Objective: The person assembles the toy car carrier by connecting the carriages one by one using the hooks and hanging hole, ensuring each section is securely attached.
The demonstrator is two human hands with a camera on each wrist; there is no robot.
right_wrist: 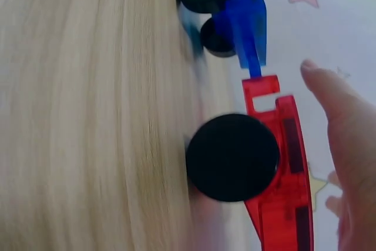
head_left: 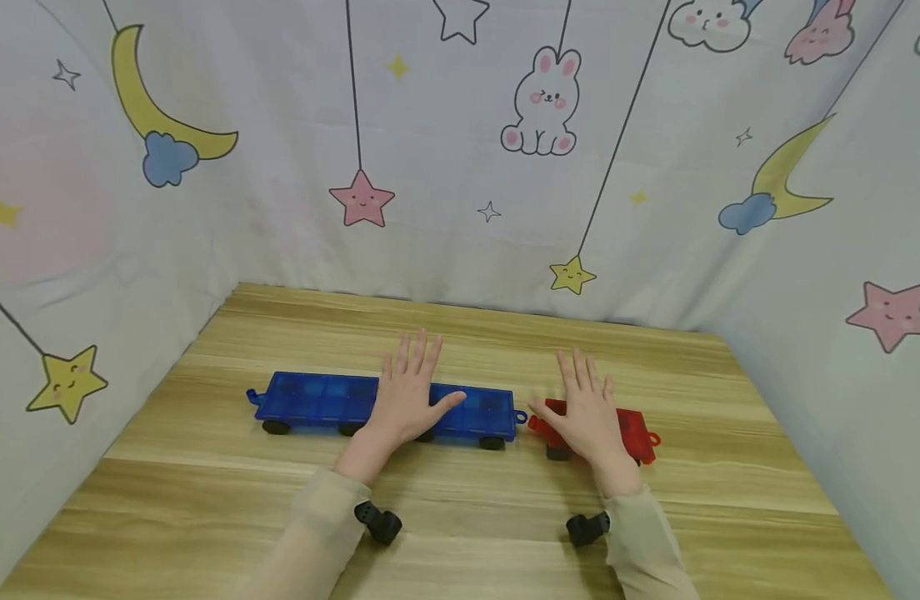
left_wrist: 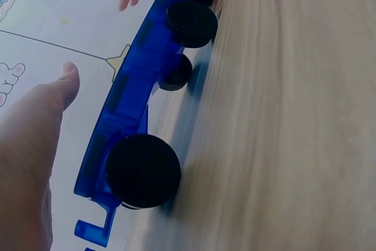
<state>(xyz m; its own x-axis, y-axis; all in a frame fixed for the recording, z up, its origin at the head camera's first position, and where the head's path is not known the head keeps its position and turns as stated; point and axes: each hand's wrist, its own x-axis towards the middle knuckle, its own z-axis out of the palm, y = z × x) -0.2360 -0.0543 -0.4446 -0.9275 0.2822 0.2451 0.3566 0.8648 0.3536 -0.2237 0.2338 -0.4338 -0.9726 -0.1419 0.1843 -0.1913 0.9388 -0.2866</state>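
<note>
A row of blue see-through toy train cars with black wheels lies across the table; the left blue car ends in a hook, and the right blue car ends in a ring. My left hand is spread over their middle and hides where they meet. Beside that ring is the hook end of a red toy train car; whether they are linked I cannot tell. Over the red car spreads my right hand, fingers straight. In the right wrist view, the right thumb stands apart from the red car. Neither hand holds anything.
The wooden table has white cloth walls printed with stars, moons and a rabbit on the back and both sides. Each sleeve carries a small black device, a left one and a right one.
</note>
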